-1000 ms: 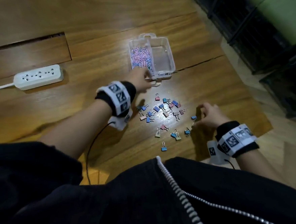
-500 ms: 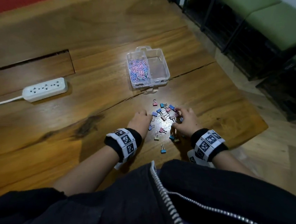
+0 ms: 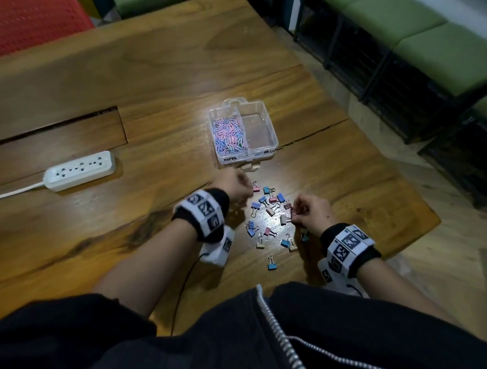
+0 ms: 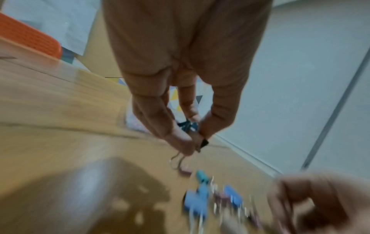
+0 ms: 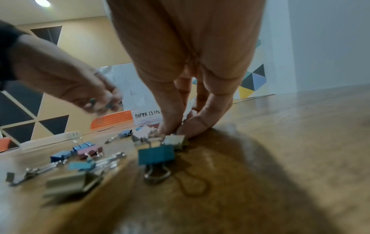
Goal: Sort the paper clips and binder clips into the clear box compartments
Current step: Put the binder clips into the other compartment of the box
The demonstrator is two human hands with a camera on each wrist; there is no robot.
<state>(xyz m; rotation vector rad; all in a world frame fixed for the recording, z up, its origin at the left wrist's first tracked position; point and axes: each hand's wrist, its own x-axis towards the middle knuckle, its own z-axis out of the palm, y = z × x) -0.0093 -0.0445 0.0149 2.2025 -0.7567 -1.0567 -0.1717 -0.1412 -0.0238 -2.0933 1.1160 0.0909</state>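
The clear box (image 3: 272, 142) stands on the wooden table; its left compartment is packed with pink and blue paper clips (image 3: 228, 133) and its right compartment looks bare. Several coloured binder clips (image 3: 267, 211) lie scattered in front of it. My left hand (image 3: 238, 189), blurred, hovers at the pile's far left edge and pinches blue binder clips (image 4: 189, 125) in its fingertips (image 4: 180, 142). My right hand (image 3: 297, 213) reaches down at the pile's right side, fingertips (image 5: 170, 126) pinching a clip beside a beige clip (image 5: 175, 140) and a teal one (image 5: 156, 154).
A white power strip (image 3: 80, 169) with its cord lies on the table to the left. A groove (image 3: 51, 131) runs across the tabletop behind it. The table's right edge (image 3: 403, 179) drops to the floor, with green benches (image 3: 428, 41) beyond.
My left hand came back from the box to the pile, took clips and is now lifting toward the box. My right hand slid left into the pile and closed on a clip.
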